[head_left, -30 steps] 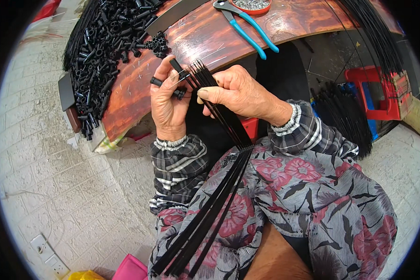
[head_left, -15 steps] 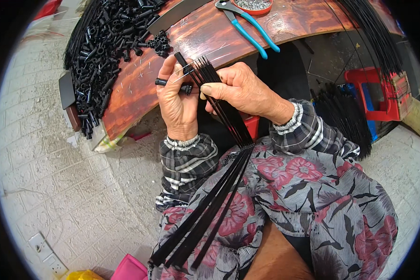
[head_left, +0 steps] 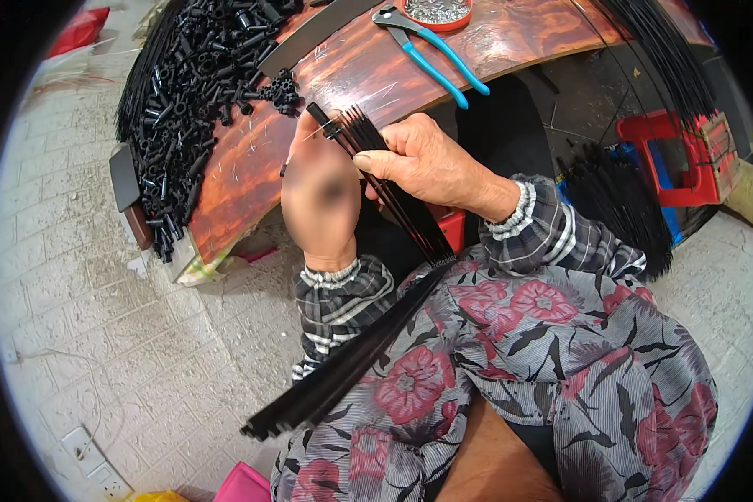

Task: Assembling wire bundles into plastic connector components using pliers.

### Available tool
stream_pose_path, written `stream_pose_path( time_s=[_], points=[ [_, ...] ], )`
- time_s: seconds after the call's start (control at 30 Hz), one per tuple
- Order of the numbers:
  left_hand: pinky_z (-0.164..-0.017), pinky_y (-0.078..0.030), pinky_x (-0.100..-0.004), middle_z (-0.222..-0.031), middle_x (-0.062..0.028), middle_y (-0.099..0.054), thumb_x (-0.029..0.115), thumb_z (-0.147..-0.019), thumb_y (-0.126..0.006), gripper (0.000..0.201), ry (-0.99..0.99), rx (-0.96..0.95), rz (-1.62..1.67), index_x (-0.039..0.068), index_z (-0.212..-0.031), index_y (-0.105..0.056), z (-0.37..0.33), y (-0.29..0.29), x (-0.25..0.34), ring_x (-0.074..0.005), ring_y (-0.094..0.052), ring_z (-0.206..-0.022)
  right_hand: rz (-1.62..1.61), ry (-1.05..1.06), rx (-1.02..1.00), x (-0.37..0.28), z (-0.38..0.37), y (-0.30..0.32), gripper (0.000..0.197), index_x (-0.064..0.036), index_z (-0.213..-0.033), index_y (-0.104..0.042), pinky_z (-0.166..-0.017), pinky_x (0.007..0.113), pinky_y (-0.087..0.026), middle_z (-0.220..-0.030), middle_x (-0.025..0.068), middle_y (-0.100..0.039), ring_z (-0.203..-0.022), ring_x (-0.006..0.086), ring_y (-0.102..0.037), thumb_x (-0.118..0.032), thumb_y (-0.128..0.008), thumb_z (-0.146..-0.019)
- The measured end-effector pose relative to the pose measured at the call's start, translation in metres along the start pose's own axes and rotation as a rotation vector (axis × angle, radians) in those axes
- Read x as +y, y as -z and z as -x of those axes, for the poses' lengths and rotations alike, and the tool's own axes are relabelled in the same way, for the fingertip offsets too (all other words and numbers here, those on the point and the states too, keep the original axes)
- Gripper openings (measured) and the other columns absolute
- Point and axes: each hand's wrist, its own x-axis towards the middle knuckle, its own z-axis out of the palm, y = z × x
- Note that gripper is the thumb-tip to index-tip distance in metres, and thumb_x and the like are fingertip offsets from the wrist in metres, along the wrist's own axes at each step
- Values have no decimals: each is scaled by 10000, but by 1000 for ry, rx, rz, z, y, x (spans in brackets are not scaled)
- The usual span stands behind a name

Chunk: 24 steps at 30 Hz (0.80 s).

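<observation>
Right hand (head_left: 448, 171) gripping black sticks (head_left: 414, 222); left hand (head_left: 322, 197) too blurred to tell.
The sticks lie between the hands, slanting from the right hand's hold toward five o'clock; near twelve o'clock on the table (head_left: 356, 75), a red dish (head_left: 443, 28) holds small silvery pieces (head_left: 437, 10).

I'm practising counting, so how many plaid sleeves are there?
2. One plaid sleeve is below the left hand; the other plaid sleeve is below and right of the right hand. No others show.

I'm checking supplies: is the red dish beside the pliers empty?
Not empty: small silvery pieces cover the visible inside of the red dish.
</observation>
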Motion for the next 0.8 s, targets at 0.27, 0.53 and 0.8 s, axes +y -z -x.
stream_pose_path(
  time_s=[0.27, 0.53, 0.8],
  points=[
    [-573, -380, -193, -747, -24, -559, 77, -807, -587, 233, -7, 297, -340, -22, -1014, -545, -3, -20, 8, -81, -480, -625, 57, 20, -19, -6, 0, 1, 217, 24, -653, -576, -450, 217, -389, -539, 16, -544, -491, 55, -478, -144, -557, -790],
    [-620, -427, -209, -808, -51, -581, 64, -789, -608, 205, -140, 392, -416, -44, -954, -553, 2, -14, 4, -96, -532, -681, 177, 110, 88, 5, -10, -2, 241, 25, -636, -573, -438, 219, -330, -505, -9, -474, -488, 45, -403, -174, -589, -771],
    [-676, -447, -229, -852, -75, -582, 49, -780, -615, 244, -247, 392, -405, -49, -983, -522, 9, -18, 0, -125, -557, -746, 225, 127, 22, -2, -15, -7, 250, 15, -621, -555, -416, 216, -294, -497, -33, -442, -480, 30, -365, -179, -620, -765]
  ],
)
